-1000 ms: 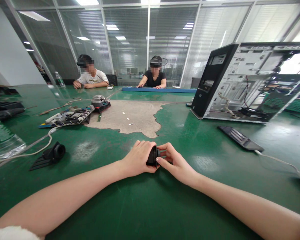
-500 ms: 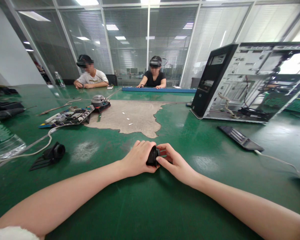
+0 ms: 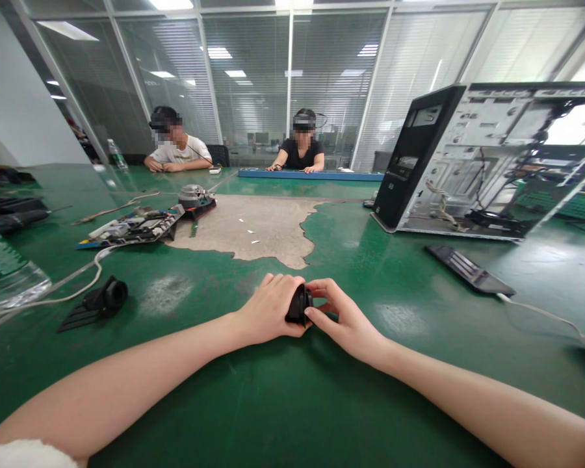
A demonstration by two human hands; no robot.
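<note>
Near the middle of the green table [image 3: 273, 403], a small black part [image 3: 297, 305] is wrapped by my left hand [image 3: 268, 309], whose fingers curl over its left side and top. My right hand [image 3: 348, 318] pinches the part's right side between thumb and fingers. Both hands rest close together, low over the tabletop. The part's underside and inner detail are hidden by the fingers.
At left lie a black plastic piece [image 3: 97, 302], a water bottle [image 3: 10, 270] and a circuit board [image 3: 136, 227]. An open computer case [image 3: 419, 156] and a black device [image 3: 468, 270] with a white cable stand right. Two people [image 3: 180, 153] sit across.
The fingers of my right hand have shifted slightly on the black part. My left hand looks unmoved.
</note>
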